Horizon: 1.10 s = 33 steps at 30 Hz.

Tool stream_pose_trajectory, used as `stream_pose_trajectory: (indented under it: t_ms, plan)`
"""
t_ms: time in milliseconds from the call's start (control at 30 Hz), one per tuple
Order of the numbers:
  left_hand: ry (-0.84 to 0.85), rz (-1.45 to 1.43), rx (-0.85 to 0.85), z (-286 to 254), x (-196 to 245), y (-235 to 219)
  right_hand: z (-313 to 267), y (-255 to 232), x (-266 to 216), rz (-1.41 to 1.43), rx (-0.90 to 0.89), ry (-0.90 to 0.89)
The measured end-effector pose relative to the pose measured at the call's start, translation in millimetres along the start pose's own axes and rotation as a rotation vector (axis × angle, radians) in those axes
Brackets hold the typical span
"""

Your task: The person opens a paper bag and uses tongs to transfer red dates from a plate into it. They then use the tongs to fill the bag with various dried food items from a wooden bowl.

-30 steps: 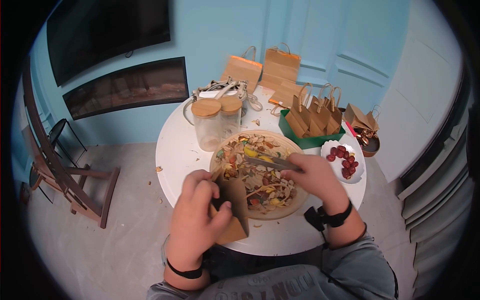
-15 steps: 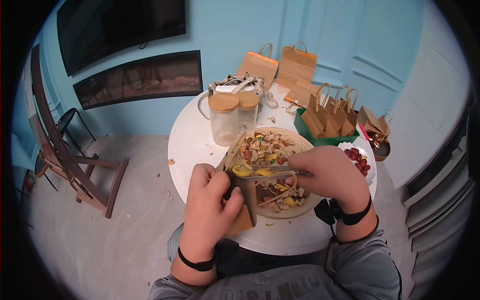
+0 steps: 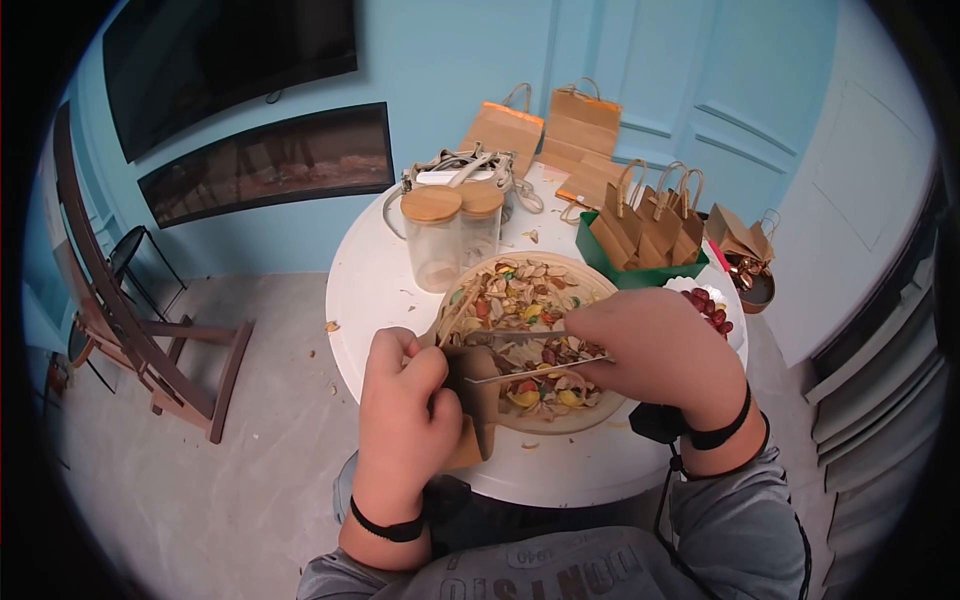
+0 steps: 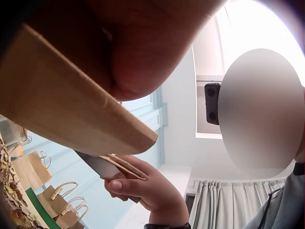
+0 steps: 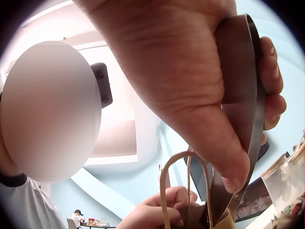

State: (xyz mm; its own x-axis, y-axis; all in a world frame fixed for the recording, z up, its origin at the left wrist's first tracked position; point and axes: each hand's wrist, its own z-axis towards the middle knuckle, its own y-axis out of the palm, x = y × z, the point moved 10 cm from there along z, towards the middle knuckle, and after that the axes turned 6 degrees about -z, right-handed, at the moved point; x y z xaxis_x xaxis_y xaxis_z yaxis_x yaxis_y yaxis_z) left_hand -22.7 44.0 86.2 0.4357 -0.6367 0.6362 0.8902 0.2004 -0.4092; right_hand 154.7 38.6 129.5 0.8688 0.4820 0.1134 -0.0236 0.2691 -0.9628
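At the table's near side my left hand [image 3: 405, 420] grips the top edge of a small brown paper bag [image 3: 465, 450], which stands with its mouth open. My right hand [image 3: 665, 345] holds metal tongs [image 3: 540, 371] whose two arms are spread, their tips at the bag's mouth. No petal shows between the tips. The right wrist view shows the tongs [image 5: 240, 81] in the palm and a twisted paper handle [image 5: 164, 191] of the bag below the thumb. Behind the bag lies a round tan tray [image 3: 603, 283] of dried petals [image 3: 530, 290]. The bag's inside is mostly hidden.
Two glass jars [image 3: 432, 250] with wooden lids stand behind the tray. A green box [image 3: 650, 275] holds several small paper bags [image 3: 655, 225]. Red fruit [image 3: 712, 308] lies on a white dish at right, partly behind my right hand. Larger paper bags [image 3: 580, 125] stand at the back.
The tongs have moved from over the tray to the bag's mouth. They held yellow petals earlier; their arms are now apart and those petals are out of sight.
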Motion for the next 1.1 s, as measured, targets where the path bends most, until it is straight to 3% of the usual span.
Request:
stream_pose_trajectory:
  t_ms: [67,133,167,233,367,467,567,700,800,1000,1100]
  plan:
    - [-0.002,0.002,0.014,0,0,-3,-9,-10,10,0.011,0.046,0.036]
    - [-0.006,0.003,0.032,0,-2,-6,-22,-13,44,0.085,-0.005,0.292]
    - [-0.009,-0.02,0.047,1,-4,-8,-25,-11,50,0.082,-0.008,0.293]
    - [-0.01,-0.046,0.062,1,-5,-10,-37,17,86,0.197,-0.112,0.522]
    - [-0.013,-0.034,0.122,-1,-6,-15,-45,88,131,0.217,-0.151,0.538]
    - [-0.012,-0.002,0.161,-2,-8,-18,-47,115,151,0.232,-0.236,0.637]
    - [-0.016,0.023,0.187,-3,-11,-20,-43,128,161,0.278,-0.168,0.677]
    - [-0.027,0.056,0.193,-1,-9,-18,-30,144,155,0.361,-0.098,0.687]
    - [0.055,0.139,0.234,-2,3,-18,-17,154,138,0.52,-0.167,0.586]
    - [0.201,0.289,0.144,-1,21,-4,-19,142,102,0.506,-0.316,0.43]
    - [0.156,0.327,0.165,1,7,-3,-23,136,99,0.453,-0.314,0.393]
